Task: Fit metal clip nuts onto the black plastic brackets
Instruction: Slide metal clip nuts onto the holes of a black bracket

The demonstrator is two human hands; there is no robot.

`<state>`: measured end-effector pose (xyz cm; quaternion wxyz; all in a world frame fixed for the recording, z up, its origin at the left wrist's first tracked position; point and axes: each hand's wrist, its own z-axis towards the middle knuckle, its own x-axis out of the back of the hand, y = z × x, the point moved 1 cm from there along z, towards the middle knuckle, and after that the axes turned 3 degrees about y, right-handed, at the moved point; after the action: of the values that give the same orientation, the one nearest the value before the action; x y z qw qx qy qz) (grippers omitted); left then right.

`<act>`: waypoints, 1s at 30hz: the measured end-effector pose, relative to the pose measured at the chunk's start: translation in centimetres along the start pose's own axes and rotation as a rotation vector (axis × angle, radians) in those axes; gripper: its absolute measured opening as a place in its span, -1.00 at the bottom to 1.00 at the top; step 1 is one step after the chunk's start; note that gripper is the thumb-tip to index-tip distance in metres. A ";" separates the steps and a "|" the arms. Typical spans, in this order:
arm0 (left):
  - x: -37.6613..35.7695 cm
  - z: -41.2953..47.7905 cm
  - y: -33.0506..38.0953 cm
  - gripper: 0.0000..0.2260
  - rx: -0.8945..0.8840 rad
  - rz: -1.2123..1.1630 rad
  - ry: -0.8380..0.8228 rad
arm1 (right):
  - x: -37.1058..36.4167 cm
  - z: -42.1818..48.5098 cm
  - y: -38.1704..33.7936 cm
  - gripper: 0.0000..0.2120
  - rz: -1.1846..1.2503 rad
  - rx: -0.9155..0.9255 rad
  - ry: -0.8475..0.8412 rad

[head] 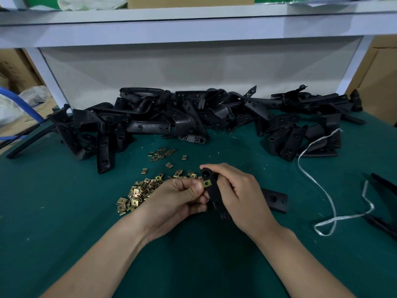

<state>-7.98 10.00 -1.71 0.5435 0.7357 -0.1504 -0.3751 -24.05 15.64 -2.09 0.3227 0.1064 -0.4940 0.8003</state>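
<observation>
My right hand point(236, 196) grips a long black plastic bracket point(211, 190) held above the green table. A brass-coloured clip nut point(206, 183) sits on the bracket's edge, and my left hand point(182, 196) pinches it there with thumb and fingertips. The bracket's far end point(272, 200) shows to the right, past my right hand. A loose heap of clip nuts point(139, 194) lies on the table just left of my left hand, with more scattered nuts point(162, 153) further back.
A long pile of black plastic brackets point(193, 117) fills the back of the green table point(64, 211) below a white shelf point(193, 29). White plastic twine point(322, 190) snakes across the right side. More black parts point(384, 203) lie at the right edge.
</observation>
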 end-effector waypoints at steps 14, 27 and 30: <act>0.5 0.5 -0.5 -0.86 0.043 0.002 0.044 | 0.0 -0.1 -0.3 -0.64 -0.028 -0.012 -0.035; 0.4 0.5 -0.8 -0.84 0.001 0.007 0.067 | -0.2 -0.4 -0.1 -0.65 -0.193 0.074 0.004; 0.2 0.4 -0.8 -0.80 -0.032 -0.035 0.062 | -0.2 -0.3 -0.1 -0.65 -0.196 0.085 0.038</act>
<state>-8.22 9.86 -2.54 0.5531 0.7407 -0.1145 -0.3638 -23.74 15.84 -2.27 0.4038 0.1527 -0.4408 0.7870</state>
